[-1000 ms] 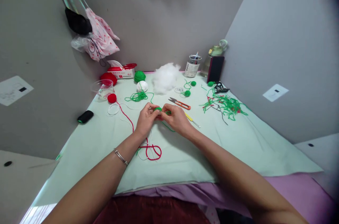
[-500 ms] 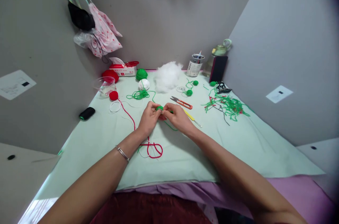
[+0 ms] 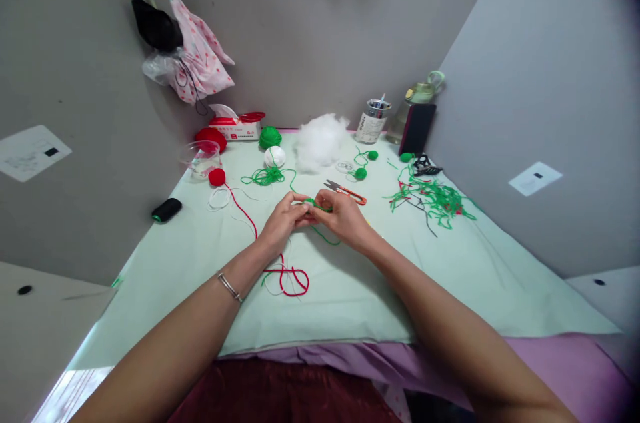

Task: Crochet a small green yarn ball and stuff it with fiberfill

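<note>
Near the middle of the table, my left hand (image 3: 283,222) is closed around a small green yarn piece (image 3: 310,202), mostly covered by fingers. My right hand (image 3: 345,218) pinches at the right side of the same piece, fingertips close to the left thumb. A green strand runs from the hands back to a loose green yarn tangle (image 3: 267,175), and a tail (image 3: 327,238) lies below them. Orange-handled thread snips (image 3: 346,192) lie just behind the right hand. The yellow-handled tool beside that hand is almost wholly hidden.
White stuffing (image 3: 321,143) is heaped at the back. Red yarn (image 3: 295,282) loops in front of the left hand. Small green balls (image 3: 360,174) and green scraps (image 3: 437,203) lie to the right. A red ball (image 3: 217,176), a plastic cup (image 3: 203,160) and black thread (image 3: 167,210) are left.
Both hands have shifted slightly right with the green piece, and more of it is covered. The right hand now covers most of the yellow-handled tool. The camera view has moved a little.
</note>
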A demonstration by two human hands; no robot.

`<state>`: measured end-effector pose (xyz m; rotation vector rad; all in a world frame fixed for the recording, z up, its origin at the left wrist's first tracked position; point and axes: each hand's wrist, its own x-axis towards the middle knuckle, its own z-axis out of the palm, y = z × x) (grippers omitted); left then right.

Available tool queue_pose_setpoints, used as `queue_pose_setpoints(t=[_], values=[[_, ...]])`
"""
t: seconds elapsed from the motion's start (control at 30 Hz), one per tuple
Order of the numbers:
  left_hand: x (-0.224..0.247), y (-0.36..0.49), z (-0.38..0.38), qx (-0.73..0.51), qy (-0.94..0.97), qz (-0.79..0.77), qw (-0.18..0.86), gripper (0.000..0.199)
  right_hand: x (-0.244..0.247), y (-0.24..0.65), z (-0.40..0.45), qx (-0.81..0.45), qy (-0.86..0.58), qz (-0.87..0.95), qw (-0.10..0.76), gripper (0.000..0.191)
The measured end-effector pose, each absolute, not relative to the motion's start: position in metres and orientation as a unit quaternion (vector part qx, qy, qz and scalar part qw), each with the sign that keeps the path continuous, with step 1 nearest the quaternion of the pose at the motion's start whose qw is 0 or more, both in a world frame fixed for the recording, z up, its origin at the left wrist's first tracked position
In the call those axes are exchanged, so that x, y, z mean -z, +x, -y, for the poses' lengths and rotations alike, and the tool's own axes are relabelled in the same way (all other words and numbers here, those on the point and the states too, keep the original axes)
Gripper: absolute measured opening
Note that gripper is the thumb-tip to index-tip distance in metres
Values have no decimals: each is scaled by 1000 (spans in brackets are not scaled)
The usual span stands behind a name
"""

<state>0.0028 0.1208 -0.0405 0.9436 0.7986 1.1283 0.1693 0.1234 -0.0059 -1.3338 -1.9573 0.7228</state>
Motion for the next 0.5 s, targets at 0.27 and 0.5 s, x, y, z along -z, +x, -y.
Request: queue_pose_setpoints(t=[0.27,0.5], values=[[38,3,-119,-513,431,-341,660,38,8,164,-124,-274,-546,716,338,24],[44,3,-125,-522,452,-362,626,44,3,166,-122,-336,-504,730,317,15]])
